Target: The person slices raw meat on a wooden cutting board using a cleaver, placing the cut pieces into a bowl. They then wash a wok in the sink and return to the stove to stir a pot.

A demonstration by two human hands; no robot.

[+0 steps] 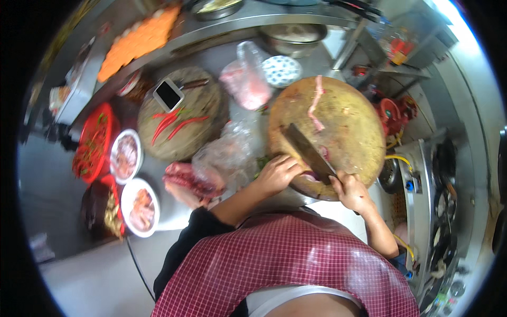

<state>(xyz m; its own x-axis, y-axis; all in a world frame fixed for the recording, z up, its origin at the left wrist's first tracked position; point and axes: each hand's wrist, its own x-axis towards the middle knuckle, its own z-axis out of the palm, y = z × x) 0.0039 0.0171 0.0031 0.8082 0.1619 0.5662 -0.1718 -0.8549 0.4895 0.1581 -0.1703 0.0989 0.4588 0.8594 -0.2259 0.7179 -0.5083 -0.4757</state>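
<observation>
A round wooden chopping block lies in front of me. My right hand grips the handle of a cleaver, its dark blade slanting up and left across the block. Left of the blade, my left hand rests at the block's near edge with curled fingers. Whether they pinch anything is hidden. A reddish piece of meat shows beside its fingertips, partly covered by the blade. A small red piece lies just right of the blade. Farther up the block is a long pale strip of meat.
Left stands a second block with red chillies and a phone. Raw meat and a plastic bag lie between. White bowls and a red basket are farther left; gas burners stand right.
</observation>
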